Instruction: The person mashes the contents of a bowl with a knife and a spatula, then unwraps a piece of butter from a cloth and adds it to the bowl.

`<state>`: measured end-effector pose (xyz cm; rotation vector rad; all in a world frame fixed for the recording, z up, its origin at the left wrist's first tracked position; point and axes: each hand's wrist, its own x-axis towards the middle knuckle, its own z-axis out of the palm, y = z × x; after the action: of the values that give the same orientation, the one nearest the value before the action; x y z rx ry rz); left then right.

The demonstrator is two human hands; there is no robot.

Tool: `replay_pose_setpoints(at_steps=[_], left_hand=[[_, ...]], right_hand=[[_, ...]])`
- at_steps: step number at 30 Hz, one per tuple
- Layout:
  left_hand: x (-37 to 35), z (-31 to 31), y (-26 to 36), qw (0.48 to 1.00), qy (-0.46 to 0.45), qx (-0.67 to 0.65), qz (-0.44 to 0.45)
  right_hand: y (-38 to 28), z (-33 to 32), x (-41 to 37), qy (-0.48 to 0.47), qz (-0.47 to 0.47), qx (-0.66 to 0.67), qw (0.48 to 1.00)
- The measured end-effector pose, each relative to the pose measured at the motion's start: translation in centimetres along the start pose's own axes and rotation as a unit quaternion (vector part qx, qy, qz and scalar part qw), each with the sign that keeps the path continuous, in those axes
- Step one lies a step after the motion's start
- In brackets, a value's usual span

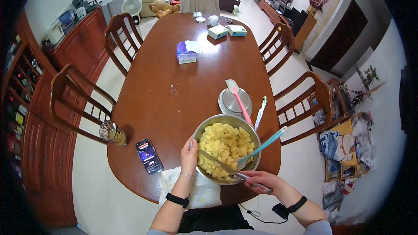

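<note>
A metal bowl (259,159) full of crumbly yellow chunks (224,143), apparently cooked potato, stands at the near edge of the table. My left hand (189,156) grips its left rim, thumb at the inside. In my right hand (263,181) is the handle of a knife (219,162), its long blade lying across the chunks towards my left hand. A spatula with a light blue handle (271,139) leans in the bowl, its head partly sunk in the chunks. Under the bowl's left side lies a white cloth or bag (191,189).
Behind the bowl, a pink-handled spatula (241,102) rests on a round metal lid or scale (226,104), beside a white-and-green utensil (261,113). To the left are a phone (149,156) and a glass (112,132). Tissue packs (187,56) lie farther back; chairs (305,100) line the table (152,100).
</note>
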<state>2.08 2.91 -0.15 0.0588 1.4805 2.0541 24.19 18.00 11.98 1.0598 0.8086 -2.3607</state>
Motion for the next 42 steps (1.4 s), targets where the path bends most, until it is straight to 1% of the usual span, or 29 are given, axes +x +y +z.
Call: replay_pose_setpoints(at_steps=[1, 2, 3, 4, 5, 7, 9, 10, 11, 13, 14, 15, 17, 18, 19, 21, 22, 23, 25, 26, 27, 29, 30, 31, 33, 35, 38, 40, 42], left_hand=[[0.0, -0.1, 0.1, 1.000, -0.009, -0.003, 0.001], [0.0, 0.0, 0.1, 1.000, -0.010, -0.020, 0.005], [0.0, 0.2, 0.2, 0.999, -0.009, -0.035, 0.009], [0.1, 0.2, -0.1, 0.999, -0.004, -0.029, 0.013], [0.2, 0.2, -0.5, 0.999, 0.004, -0.017, 0.027], [0.3, 0.2, -1.2, 0.999, 0.022, -0.020, 0.026], [0.5, 0.2, -1.8, 0.998, 0.026, -0.037, 0.035], [0.4, 0.3, -1.9, 0.998, 0.018, -0.050, 0.030], [0.1, 0.4, -1.4, 0.998, 0.015, -0.056, 0.024], [-0.1, 0.4, -1.0, 0.999, 0.017, -0.013, 0.040], [-0.4, 0.7, -0.3, 0.999, 0.013, -0.029, 0.032], [-0.5, 0.7, -0.1, 0.999, 0.017, -0.030, 0.036], [-0.7, 0.9, 0.1, 0.999, 0.024, -0.038, 0.014], [-0.7, 0.9, -0.1, 0.998, 0.026, -0.046, 0.018], [-0.7, 0.9, -0.2, 0.998, 0.028, -0.047, 0.021], [-1.1, 1.1, 0.1, 0.998, 0.049, -0.025, 0.028], [-1.0, 1.0, -0.1, 0.998, 0.050, -0.025, 0.030], [-0.9, 0.9, -0.3, 0.998, 0.046, -0.015, 0.045], [-0.8, 0.7, -0.8, 0.997, 0.041, -0.004, 0.059], [-0.8, 0.6, -0.8, 0.998, 0.035, -0.023, 0.048], [-0.8, 0.6, -0.8, 0.998, 0.027, -0.042, 0.037], [-0.7, 0.6, -0.8, 0.998, 0.025, -0.030, 0.044], [-0.7, 0.5, -0.9, 0.998, 0.025, -0.021, 0.050], [-0.7, 0.6, -1.1, 0.998, 0.023, -0.021, 0.049], [-0.8, 0.8, -0.4, 0.998, 0.035, -0.030, 0.050], [-0.7, 0.7, -0.6, 0.999, 0.031, -0.028, 0.032], [-0.6, 0.5, -0.7, 0.998, 0.037, -0.015, 0.047], [-0.5, 0.4, -0.7, 0.998, 0.035, 0.003, 0.058], [-0.6, 0.5, -0.6, 0.998, 0.032, -0.002, 0.060]], right_hand=[[-0.2, 0.6, -1.1, 0.055, -0.026, -0.125, 0.990], [-0.5, 1.4, -2.4, 0.108, -0.052, -0.247, 0.961], [-0.7, 2.0, -3.7, 0.128, -0.077, -0.326, 0.934], [-1.1, 2.4, -4.9, 0.143, -0.102, -0.402, 0.899], [-1.5, 3.0, -5.7, 0.171, -0.101, -0.476, 0.857], [-1.8, 4.3, -6.7, 0.178, -0.131, -0.597, 0.771], [-1.5, 5.0, -5.6, 0.179, -0.086, -0.619, 0.760], [-1.4, 5.5, -5.1, 0.170, -0.110, -0.605, 0.770], [-1.5, 5.6, -4.6, 0.163, -0.111, -0.610, 0.768], [-1.6, 4.7, -3.5, 0.170, -0.078, -0.570, 0.800], [-1.2, 3.6, -2.7, 0.155, -0.081, -0.529, 0.830], [-1.0, 3.1, -2.2, 0.151, -0.082, -0.532, 0.829], [-0.6, 2.2, -1.3, 0.146, -0.035, -0.413, 0.898], [-0.1, 0.9, -0.5, 0.122, -0.052, -0.382, 0.915], [0.3, 0.6, 0.0, 0.120, -0.052, -0.385, 0.913], [0.9, 0.2, 0.7, 0.126, -0.035, -0.209, 0.969], [1.4, 0.1, 1.0, 0.084, -0.021, -0.120, 0.989], [1.8, 0.1, 1.2, 0.083, -0.021, -0.120, 0.989], [2.6, 0.2, 1.6, 0.028, -0.013, 0.054, 0.998], [3.3, 0.0, 2.0, 0.011, -0.013, 0.107, 0.994], [4.0, -0.2, 2.3, 0.011, -0.014, 0.109, 0.994], [5.0, -0.5, 2.8, -0.003, 0.000, 0.232, 0.973], [5.2, -0.6, 2.8, -0.026, 0.006, 0.264, 0.964], [5.5, -0.6, 2.7, -0.025, 0.005, 0.265, 0.964], [6.0, -0.2, 2.4, -0.055, 0.001, 0.333, 0.941], [6.2, -0.2, 1.9, -0.056, -0.004, 0.335, 0.941], [6.5, -0.1, 1.6, -0.063, -0.010, 0.332, 0.941], [6.9, -0.4, 1.5, -0.072, -0.039, 0.316, 0.945], [6.8, -0.3, 1.0, -0.060, -0.056, 0.302, 0.950]])
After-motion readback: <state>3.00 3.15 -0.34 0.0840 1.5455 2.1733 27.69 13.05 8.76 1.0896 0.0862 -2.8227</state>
